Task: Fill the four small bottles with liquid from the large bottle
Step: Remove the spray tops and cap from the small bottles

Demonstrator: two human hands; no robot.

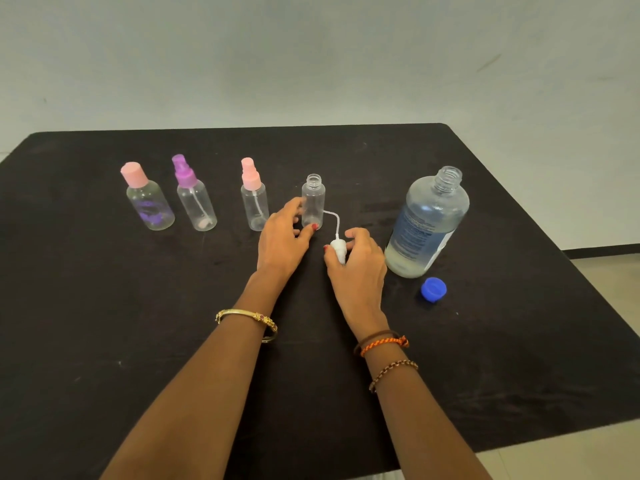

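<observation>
Just left of the frame's centre, the open small bottle [313, 201] stands upright on the black tabletop [104, 306], its neck bare and its long axis vertical. The left hand [282, 237] touches its lower wall, thumb at the base on the right and fingers at its left side; the fingers look only loosely curved, so whether this is a real grip or a steadying touch is hard to say. The right hand [356, 265] sits just right of and below it, its grip closed around the white spray head [338, 249], whose thin tube arcs up and left toward the bottle's side.

The large bottle [427, 223] stands open at the right of the frame, just beside the right hand and well apart from the left; its blue cap [433, 289] lies on the tabletop below it. So the right hand is the nearer one for lifting it, once it sets the spray head down, and the pour must travel leftward to the narrow mouth the left hand steadies.

Three more small bottles wait in a row at the left, capped: a pink-capped bottle [147, 197], a purple sprayer [194, 195] and a pink sprayer [254, 197].
</observation>
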